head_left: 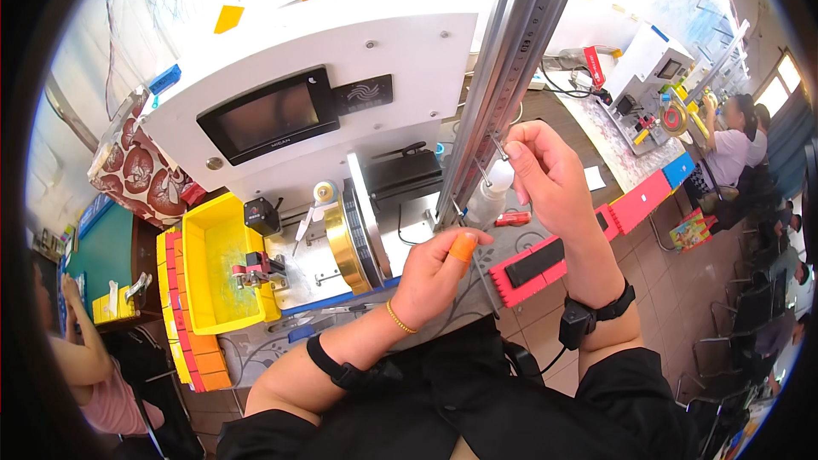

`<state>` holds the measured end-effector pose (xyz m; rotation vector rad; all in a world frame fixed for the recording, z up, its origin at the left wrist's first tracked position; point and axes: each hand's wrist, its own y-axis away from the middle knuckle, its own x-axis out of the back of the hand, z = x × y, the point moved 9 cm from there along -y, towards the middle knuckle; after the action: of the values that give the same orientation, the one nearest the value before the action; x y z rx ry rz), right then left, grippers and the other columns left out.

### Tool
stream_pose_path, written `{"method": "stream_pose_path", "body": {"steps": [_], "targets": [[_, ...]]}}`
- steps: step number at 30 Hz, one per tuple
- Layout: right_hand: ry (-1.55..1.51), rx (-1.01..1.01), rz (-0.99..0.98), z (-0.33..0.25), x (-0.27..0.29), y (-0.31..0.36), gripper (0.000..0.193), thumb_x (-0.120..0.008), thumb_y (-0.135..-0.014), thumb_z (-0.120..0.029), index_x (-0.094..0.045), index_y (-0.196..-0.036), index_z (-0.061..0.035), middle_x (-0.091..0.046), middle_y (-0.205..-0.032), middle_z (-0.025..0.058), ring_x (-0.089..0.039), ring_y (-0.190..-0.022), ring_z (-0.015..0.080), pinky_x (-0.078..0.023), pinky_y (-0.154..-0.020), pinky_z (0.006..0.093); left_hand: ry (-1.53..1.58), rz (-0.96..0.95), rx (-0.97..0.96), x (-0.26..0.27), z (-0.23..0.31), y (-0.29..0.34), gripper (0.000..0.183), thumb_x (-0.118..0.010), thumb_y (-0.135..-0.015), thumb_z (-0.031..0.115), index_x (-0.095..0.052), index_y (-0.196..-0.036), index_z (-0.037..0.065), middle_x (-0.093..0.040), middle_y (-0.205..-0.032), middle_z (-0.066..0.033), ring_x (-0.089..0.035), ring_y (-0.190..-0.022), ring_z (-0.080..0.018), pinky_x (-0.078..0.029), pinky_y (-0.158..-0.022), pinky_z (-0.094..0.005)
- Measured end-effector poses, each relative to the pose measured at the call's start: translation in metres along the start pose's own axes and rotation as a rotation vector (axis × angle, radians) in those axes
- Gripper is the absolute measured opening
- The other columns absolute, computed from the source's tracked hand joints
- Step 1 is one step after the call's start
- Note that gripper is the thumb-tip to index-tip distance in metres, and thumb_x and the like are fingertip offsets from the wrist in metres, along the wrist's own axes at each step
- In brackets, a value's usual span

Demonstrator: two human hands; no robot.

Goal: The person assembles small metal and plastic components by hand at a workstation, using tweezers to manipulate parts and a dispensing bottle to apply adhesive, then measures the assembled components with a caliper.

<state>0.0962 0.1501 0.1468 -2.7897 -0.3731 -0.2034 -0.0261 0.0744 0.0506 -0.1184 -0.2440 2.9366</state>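
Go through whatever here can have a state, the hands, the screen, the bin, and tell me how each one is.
Left hand: fist-like, orange cot on one finger, resting at the bench edge.
Right hand: raised, fingertips pinched by the metal rail; what it pinches is too small to tell.
Machine screen: dark.
Yellow bin: open.

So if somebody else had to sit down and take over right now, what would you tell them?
Left hand: closed in a loose fist, an orange finger cot on the thumb, resting at the edge of the white machine. I cannot tell whether it holds anything.
Right hand: raised, fingertips pinched on something thin next to the upright metal ruler rail.
Nearby: yellow tray to the left, gold-rimmed reel on the machine, red block holder on the bench below the right hand.
Done or left: the picture does not settle either.
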Motion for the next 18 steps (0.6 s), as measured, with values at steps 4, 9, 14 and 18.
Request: {"method": "stream_pose_path", "body": {"steps": [4, 9, 14, 18], "targets": [[-0.074, 0.031, 0.022, 0.003, 0.002, 0.002, 0.014, -0.055, -0.098, -0.019, -0.055, -0.097, -0.0046, -0.048, -0.066, -0.0055, -0.042, -0.052, 0.0008, -0.034, -0.047, 0.0176, -0.011, -0.011, 0.073, 0.001, -0.013, 0.007, 0.034, -0.045, -0.103, 0.03, -0.066, -0.103, 0.003, -0.043, -0.064, 0.0059, -0.035, -0.059, -0.0034, -0.031, -0.053, -0.0211], [-0.077, 0.046, 0.05, 0.006, 0.004, 0.006, 0.014, -0.055, -0.098, -0.018, -0.055, -0.097, -0.0046, -0.049, -0.067, -0.0053, -0.043, -0.052, 0.0006, -0.035, -0.047, 0.0174, 0.02, -0.019, 0.115, 0.003, -0.03, 0.013, 0.034, -0.045, -0.103, 0.029, -0.066, -0.104, 0.003, -0.042, -0.064, 0.0062, -0.035, -0.059, -0.0031, -0.031, -0.053, -0.0209], [-0.039, -0.11, 0.064, 0.033, 0.005, 0.019, 0.014, -0.055, -0.098, -0.019, -0.055, -0.096, -0.0048, -0.048, -0.066, -0.0056, -0.043, -0.052, 0.0006, -0.035, -0.047, 0.0178, -0.029, -0.056, 0.241, 0.008, -0.059, 0.028, 0.035, -0.045, -0.103, 0.03, -0.066, -0.105, 0.003, -0.042, -0.063, 0.0058, -0.035, -0.058, -0.0035, -0.031, -0.053, -0.0209], [0.07, -0.097, 0.043, 0.042, -0.008, 0.022, 0.016, -0.055, -0.098, -0.02, -0.058, -0.096, -0.0042, -0.048, -0.064, -0.0057, -0.044, -0.052, 0.0011, -0.035, -0.047, 0.0189, -0.057, -0.194, 0.429, 0.01, -0.085, 0.045, 0.036, -0.044, -0.102, 0.031, -0.066, -0.106, 0.003, -0.043, -0.062, 0.0052, -0.036, -0.057, -0.0039, -0.032, -0.053, -0.0207]]}}
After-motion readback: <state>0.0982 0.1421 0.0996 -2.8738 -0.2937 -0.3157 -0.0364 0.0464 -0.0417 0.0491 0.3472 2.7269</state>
